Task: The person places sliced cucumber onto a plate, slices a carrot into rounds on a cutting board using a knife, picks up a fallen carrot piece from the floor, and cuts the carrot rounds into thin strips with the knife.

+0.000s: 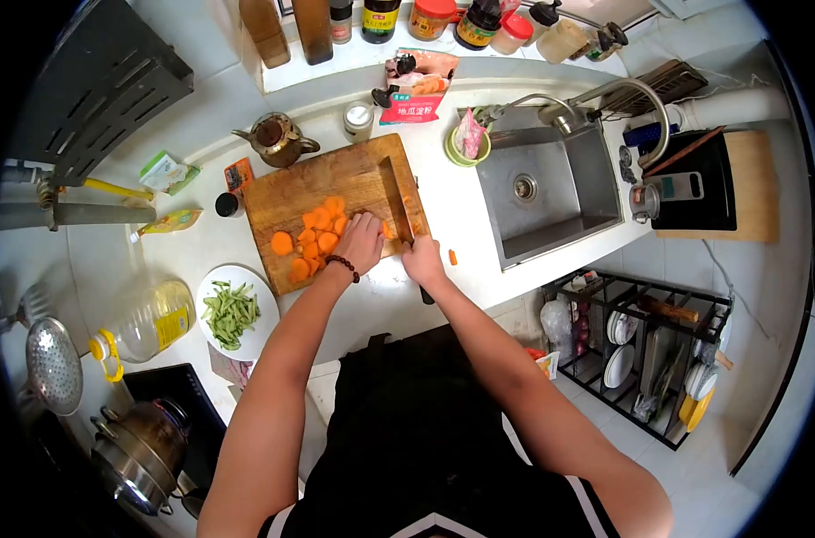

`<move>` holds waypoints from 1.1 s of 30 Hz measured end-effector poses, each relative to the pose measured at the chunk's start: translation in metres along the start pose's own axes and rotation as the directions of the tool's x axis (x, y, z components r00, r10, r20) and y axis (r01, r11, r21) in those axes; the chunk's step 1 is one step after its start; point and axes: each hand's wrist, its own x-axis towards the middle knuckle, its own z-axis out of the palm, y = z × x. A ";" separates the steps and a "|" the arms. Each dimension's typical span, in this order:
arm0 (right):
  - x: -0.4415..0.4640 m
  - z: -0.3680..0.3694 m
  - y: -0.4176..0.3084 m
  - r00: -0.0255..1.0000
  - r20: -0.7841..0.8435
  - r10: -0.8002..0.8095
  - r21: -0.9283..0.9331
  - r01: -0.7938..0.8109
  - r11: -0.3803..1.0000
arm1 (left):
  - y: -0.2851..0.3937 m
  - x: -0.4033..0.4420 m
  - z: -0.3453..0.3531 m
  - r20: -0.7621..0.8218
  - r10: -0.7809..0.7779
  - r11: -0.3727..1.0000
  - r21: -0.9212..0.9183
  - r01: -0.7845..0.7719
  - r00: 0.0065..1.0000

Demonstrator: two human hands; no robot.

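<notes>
My right hand (pixel 423 258) is closed round the handle of a kitchen knife (pixel 397 193). Its broad blade points away from me over the right side of the wooden cutting board (pixel 277 193). Just left of the blade, my left hand (pixel 361 242), with a beaded bracelet at the wrist, presses down with bent fingers on a carrot (pixel 387 229); most of that piece is hidden. Several carrot slices (pixel 327 242) lie loose to the left of my fingers. One carrot scrap (pixel 452 257) rests on the counter right of my right hand.
A white plate of cut green strips (pixel 231 316) stands left of the board. Behind are a metal teapot (pixel 278 141), a glass jar (pixel 358 119) and a red-and-pink bag (pixel 419 87). The sink (pixel 551 193) is to the right, an oil bottle (pixel 147 323) at left.
</notes>
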 end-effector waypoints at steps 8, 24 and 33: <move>-0.012 0.018 -0.006 0.998 0.054 -0.028 -0.034 0.030 0.999 | 0.001 -0.005 -0.002 0.016 -0.014 0.999 -0.033 0.015 1.000; -0.006 -0.003 0.004 0.997 0.066 -0.031 -0.014 0.032 0.999 | 0.018 -0.011 0.033 -0.064 -0.236 0.971 -0.064 0.232 0.970; -0.006 0.001 0.008 0.979 0.170 -0.112 -0.103 0.130 0.986 | 0.025 -0.009 0.039 -0.059 -0.318 0.948 -0.002 0.318 0.946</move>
